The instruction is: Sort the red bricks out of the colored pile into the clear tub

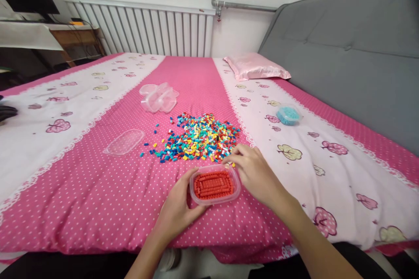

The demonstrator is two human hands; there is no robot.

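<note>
A clear plastic container (236, 193) sits near the front edge of the bed, with red building bricks (214, 185) arranged in neat rows inside it. My left hand (180, 204) is closed around the container's left side, thumb at the near rim. At its far right corner, my right hand (250, 167) has thumb and fingers pinched together; what lies between the fingertips is too small to make out. Just beyond both hands spreads a loose pile of small multicoloured bricks (203, 137), mostly blue, yellow, red, teal and white.
Left of the pile lies a clear lid (125, 142); behind it are stacked clear containers (159, 97). A lidded container of light-blue bricks (288, 115) stands at the right. A pink pillow (257, 66) rests by the grey headboard (343, 47). A radiator (140, 28) lines the wall.
</note>
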